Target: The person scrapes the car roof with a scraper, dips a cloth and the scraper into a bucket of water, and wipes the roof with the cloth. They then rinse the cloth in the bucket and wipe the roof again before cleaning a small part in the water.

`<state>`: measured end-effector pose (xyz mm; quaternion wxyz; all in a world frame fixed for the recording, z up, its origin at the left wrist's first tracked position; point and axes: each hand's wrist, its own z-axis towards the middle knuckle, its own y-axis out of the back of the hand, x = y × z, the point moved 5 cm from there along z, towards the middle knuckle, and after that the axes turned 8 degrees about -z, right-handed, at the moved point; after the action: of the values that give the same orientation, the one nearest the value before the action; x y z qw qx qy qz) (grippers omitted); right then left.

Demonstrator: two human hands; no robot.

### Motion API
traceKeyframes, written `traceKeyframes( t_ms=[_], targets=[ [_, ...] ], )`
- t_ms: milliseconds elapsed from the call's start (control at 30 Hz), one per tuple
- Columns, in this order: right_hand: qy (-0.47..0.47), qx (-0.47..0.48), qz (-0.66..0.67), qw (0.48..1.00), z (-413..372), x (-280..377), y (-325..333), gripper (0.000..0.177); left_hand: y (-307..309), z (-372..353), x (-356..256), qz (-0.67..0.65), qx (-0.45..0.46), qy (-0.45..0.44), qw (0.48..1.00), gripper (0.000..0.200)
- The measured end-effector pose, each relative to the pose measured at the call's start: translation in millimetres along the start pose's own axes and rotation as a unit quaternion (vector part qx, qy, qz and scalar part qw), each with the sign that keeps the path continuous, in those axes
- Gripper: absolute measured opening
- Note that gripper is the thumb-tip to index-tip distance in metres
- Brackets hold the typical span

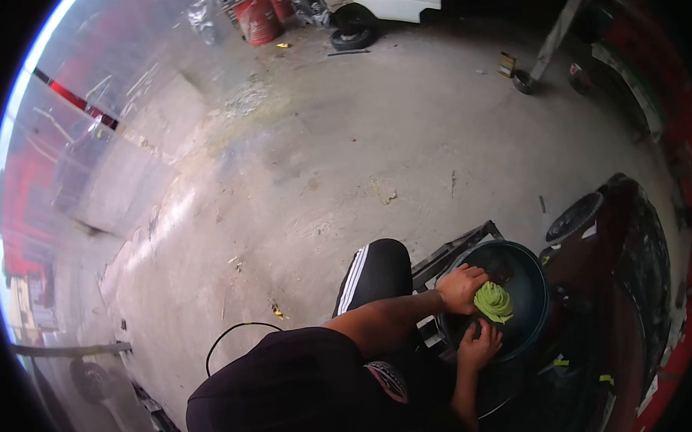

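Inside the round outline of one dark teal basin (540,321) sits one green cloth (493,302), bunched into a single compact, twisted bundle. Its folds curl round in a spiral; the bundle is nearly as wide as it is long, so no clear long axis shows, though one small loose edge points toward the bottom of the view. Whether it touches the basin's bottom cannot be told.

Two hands are at the cloth. The left hand (462,289) is partly closed, its fingers bent over the cloth's upper left side and holding it there. The right hand (479,345) is half open with fingers curled, just below the cloth; whether its fingertips touch the cloth is hard to tell.

Beside the basin, one black frame (480,236) runs past its upper left side. To the left of that is one bent knee (377,275) in black trousers with three white stripes, and below it a black shirt (277,383). One thin black cable (237,327) curves out beside the shirt.

Right of the basin is a dark red car panel (589,296), with at least two bits of yellow-green tape (561,363) near it. Across the grey floor (325,153) stand two red drums (258,19), one tire (352,39) lying by a white vehicle body (394,2), and one small box (507,65).
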<state>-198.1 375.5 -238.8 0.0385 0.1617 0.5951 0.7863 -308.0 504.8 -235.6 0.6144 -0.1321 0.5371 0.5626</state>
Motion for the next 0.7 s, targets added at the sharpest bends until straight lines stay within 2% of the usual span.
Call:
traceKeyframes(
  t_ms=[100, 233, 333, 533, 700],
  targets=[
    [-0.012, -0.025, 0.005, 1.000, 0, 2, 4, 0.018, 2, 2, -3, 0.000, 0.005, -0.016, 1.000, 0.047],
    [-0.028, -0.050, 0.025, 0.998, 1, 2, 9, 0.017, -5, 2, 6, 0.031, 0.030, -0.006, 0.999, 0.045],
    [-0.061, -0.035, 0.030, 0.997, 2, 5, 13, 0.017, -6, 3, 9, 0.028, 0.033, -0.015, 0.999, 0.044],
    [-0.064, -0.079, 0.047, 0.994, -2, 2, 12, 0.018, -10, 1, 15, 0.052, 0.057, -0.023, 0.997, 0.045],
    [-0.085, -0.074, 0.041, 0.993, -4, 4, 10, 0.021, -9, 2, 16, 0.053, 0.072, -0.033, 0.995, 0.043]
  ],
)
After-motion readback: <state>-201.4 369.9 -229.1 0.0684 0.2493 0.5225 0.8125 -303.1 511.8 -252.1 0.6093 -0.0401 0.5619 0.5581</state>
